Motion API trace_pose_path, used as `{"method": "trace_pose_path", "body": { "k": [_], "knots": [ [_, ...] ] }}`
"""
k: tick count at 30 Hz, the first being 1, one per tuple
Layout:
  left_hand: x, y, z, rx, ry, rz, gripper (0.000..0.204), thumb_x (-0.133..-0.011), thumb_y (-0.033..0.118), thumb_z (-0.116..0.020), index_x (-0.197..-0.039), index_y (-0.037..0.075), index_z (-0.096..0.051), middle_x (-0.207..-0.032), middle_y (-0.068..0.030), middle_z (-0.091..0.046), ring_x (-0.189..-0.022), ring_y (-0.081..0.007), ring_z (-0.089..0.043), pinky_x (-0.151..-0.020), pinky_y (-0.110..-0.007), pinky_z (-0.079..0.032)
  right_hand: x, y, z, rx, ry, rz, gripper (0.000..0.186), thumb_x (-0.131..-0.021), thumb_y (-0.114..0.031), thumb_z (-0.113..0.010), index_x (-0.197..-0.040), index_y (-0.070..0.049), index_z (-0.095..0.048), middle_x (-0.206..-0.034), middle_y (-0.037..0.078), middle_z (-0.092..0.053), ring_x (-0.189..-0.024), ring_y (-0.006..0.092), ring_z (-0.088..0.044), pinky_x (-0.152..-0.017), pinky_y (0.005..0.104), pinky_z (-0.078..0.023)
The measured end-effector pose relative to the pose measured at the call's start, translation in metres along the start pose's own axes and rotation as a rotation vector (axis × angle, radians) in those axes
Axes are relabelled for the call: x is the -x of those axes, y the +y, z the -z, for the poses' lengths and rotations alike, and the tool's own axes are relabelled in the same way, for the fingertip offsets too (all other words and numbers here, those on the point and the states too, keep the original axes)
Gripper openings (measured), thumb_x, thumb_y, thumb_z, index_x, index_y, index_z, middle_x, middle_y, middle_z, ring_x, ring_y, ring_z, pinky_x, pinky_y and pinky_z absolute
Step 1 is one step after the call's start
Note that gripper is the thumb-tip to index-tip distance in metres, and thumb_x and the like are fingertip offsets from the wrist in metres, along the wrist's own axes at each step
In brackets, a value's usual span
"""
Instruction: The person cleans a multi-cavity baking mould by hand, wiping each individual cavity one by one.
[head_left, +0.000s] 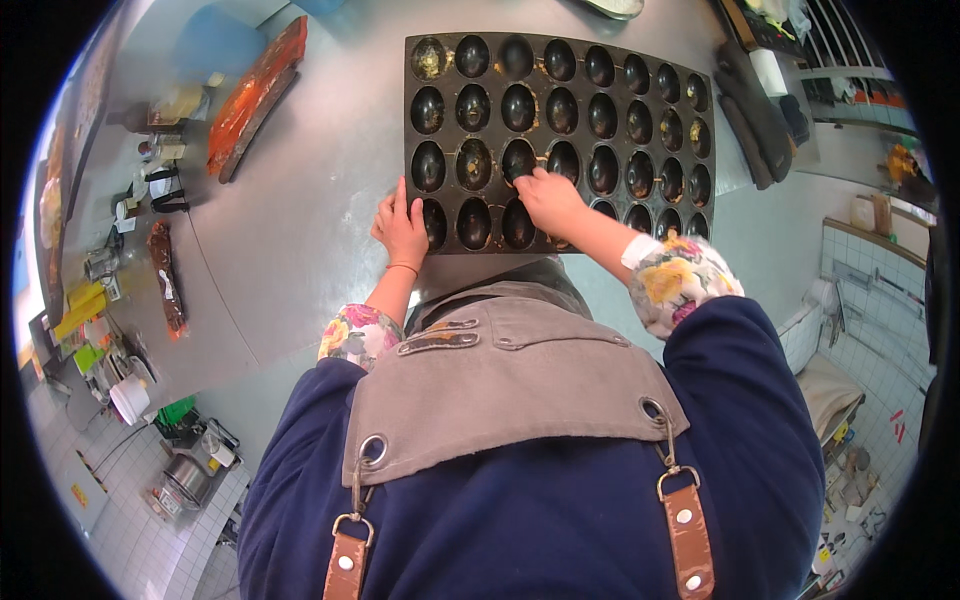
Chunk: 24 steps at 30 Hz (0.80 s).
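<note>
Might skid cup tray [451,138], upper centre, by overpressing with bunched fingers of right hand [553,204]; can't tell if pinching anything. Braced only by left hand [402,234], clasping left edge.

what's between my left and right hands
In the head view, a stretch of the dark tray with oval hollows lies between your left hand and right hand.

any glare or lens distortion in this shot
In the head view, pale glare washes the metal worktop, and small highlights dot the dark oval-cavity baking pan; in the same view, fisheye distortion bows the pan's edges, and the corners go black.
</note>
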<state>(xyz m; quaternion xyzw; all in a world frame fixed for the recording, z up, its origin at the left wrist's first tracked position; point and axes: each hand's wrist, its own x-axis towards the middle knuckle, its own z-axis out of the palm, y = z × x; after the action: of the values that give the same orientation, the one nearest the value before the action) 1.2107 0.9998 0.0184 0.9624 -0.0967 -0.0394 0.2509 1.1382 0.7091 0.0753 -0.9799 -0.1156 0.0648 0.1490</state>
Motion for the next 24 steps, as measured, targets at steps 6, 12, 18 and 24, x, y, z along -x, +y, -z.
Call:
{"method": "trace_pose_path", "body": {
  "k": [6, 12, 18, 24],
  "knots": [
    [-0.002, 0.0, -0.002, 0.008, 0.006, -0.032, 0.054, -0.101, 0.038, -0.051, -0.152, 0.025, -0.042, -0.128, -0.003, -0.053, -0.12, -0.0248, -0.048, -0.103, -0.046, -0.026, -0.008, -0.03, -0.003, -0.541, -0.147, -0.585, 0.038, -0.098, -0.018, -0.054, -0.13, 0.003, -0.046, -0.102, 0.029, -0.068, -0.097, 0.046, -0.066, -0.083, 0.055, -0.051],
    [-0.004, 0.004, 0.002, -0.012, -0.002, -0.064, 0.054, -0.1, 0.034, -0.053, -0.152, 0.023, -0.043, -0.127, -0.0028, -0.054, -0.117, -0.0243, -0.049, -0.101, -0.044, -0.028, -0.036, -0.053, 0.015, -1.074, -0.095, -0.963, 0.044, -0.1, -0.013, -0.051, -0.139, 0.006, -0.041, -0.098, 0.024, -0.069, -0.067, 0.0301, -0.07, -0.067, 0.0441, -0.056],
    [-0.005, 0.004, 0.009, 0.004, -0.034, -0.111, 0.056, -0.099, 0.034, -0.055, -0.151, 0.019, -0.043, -0.128, -0.004, -0.052, -0.121, -0.0246, -0.047, -0.105, -0.044, -0.025, -0.091, -0.045, 0.011, -1.802, 0.436, -1.368, 0.042, -0.099, -0.001, -0.041, -0.14, 0.006, -0.035, -0.084, 0.017, -0.067, -0.06, 0.0223, -0.066, -0.053, 0.0317, -0.049],
    [-0.006, 0.005, 0.013, -0.05, -0.059, -0.081, 0.055, -0.099, 0.034, -0.055, -0.15, 0.019, -0.044, -0.126, -0.0048, -0.054, -0.121, -0.0247, -0.048, -0.107, -0.043, -0.026, -0.051, -0.01, 0.032, -2.116, 0.441, -1.223, 0.027, -0.099, 0.003, -0.038, -0.12, 0.01, -0.051, -0.121, 0.023, -0.062, -0.094, 0.0325, -0.072, -0.067, 0.0322, -0.059]
  ]
}}
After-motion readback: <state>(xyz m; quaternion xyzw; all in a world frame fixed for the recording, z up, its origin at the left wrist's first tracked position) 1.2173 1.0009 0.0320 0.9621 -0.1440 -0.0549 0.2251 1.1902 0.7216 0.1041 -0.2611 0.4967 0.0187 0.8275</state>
